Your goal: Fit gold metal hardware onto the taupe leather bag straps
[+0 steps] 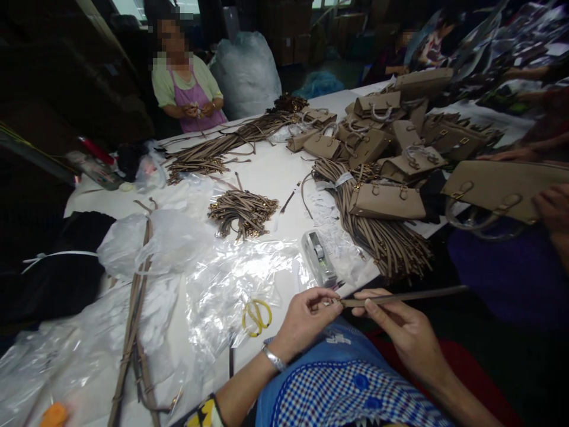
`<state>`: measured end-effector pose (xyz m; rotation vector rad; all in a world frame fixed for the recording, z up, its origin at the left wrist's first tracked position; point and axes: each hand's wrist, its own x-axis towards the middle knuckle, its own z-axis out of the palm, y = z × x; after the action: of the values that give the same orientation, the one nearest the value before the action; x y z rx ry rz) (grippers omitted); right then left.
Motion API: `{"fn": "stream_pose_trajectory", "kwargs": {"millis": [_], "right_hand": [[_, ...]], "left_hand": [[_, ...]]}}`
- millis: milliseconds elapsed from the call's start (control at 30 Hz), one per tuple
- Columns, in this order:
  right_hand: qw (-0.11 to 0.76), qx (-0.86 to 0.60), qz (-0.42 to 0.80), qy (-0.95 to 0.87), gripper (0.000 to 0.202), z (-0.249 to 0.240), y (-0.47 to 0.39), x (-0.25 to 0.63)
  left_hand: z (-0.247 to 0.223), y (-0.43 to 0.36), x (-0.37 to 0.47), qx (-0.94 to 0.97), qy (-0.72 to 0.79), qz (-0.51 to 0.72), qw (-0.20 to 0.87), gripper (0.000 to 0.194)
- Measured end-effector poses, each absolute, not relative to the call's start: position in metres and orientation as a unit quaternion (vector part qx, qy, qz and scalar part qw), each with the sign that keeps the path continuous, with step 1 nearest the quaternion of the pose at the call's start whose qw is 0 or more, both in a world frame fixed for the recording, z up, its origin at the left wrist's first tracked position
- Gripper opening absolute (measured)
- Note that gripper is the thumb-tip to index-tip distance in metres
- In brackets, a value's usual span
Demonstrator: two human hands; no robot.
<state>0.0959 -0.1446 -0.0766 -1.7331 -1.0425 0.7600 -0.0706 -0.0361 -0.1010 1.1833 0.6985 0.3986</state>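
Between my two hands runs a long taupe bag strap (413, 296), held just above my lap at the table's near edge. My left hand (311, 311) pinches its end, where a small metal fitting seems to show. The fingers and thumb of my right hand (400, 323) are closed round the strap a short way along, and its loose length sticks out to the right. Just beyond my left hand lies a grey tape dispenser (319, 258). Yellow-handled scissors (256, 317) rest on clear plastic to the left.
A heap of short straps (242, 210) sits mid-table. Long straps (373, 237) lie bundled at right, below piled taupe handbags (367, 145). More straps (133, 320) cross plastic bags at left. A person in a purple apron (193, 101) stands across; another person's hand (553, 207) touches a handbag.
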Motion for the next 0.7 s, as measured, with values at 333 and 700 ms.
{"fn": "stream_pose_trajectory", "kwargs": {"millis": [333, 700], "right_hand": [[0.433, -0.729, 0.287, -0.447, 0.021, -0.082, -0.151, 0.090], [0.400, -0.718, 0.202, -0.533, 0.021, -0.080, -0.157, 0.082]], "left_hand": [[-0.095, -0.042, -0.063, 0.559, 0.364, 0.189, 0.720, 0.014], [-0.104, -0.048, -0.060, 0.575, 0.382, 0.224, 0.689, 0.016]]}}
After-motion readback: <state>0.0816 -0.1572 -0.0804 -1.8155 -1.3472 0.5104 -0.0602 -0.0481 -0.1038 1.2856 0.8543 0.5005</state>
